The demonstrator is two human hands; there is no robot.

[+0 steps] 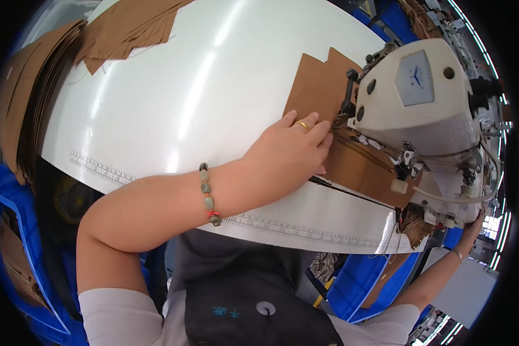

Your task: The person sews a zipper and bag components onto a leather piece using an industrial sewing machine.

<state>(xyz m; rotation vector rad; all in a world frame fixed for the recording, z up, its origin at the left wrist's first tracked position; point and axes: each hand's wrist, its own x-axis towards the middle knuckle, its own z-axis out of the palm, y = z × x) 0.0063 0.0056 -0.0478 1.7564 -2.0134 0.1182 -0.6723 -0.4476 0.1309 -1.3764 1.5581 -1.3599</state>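
My left hand (294, 144) lies flat on a brown fabric piece (312, 86), fingers extended toward the sewing machine (444, 124). A ring is on one finger and a beaded bracelet circles the wrist. The fabric piece passes beneath the machine's head, and a dark zipper-like strip (360, 151) runs along it. Its needle area is partly hidden by the head and my fingers. At the far right, my right hand (474, 226) reaches up to the machine's right end. Its fingers are too small and hidden to make out.
The white tabletop (173, 86) carries a printed ruler strip along its near edge. Stacked brown fabric panels (17, 98) hang over the left edge, with more brown pieces (132, 32) at the far left. Blue bins (357, 282) stand below the table. A thin hose (455, 199) loops beside the machine.
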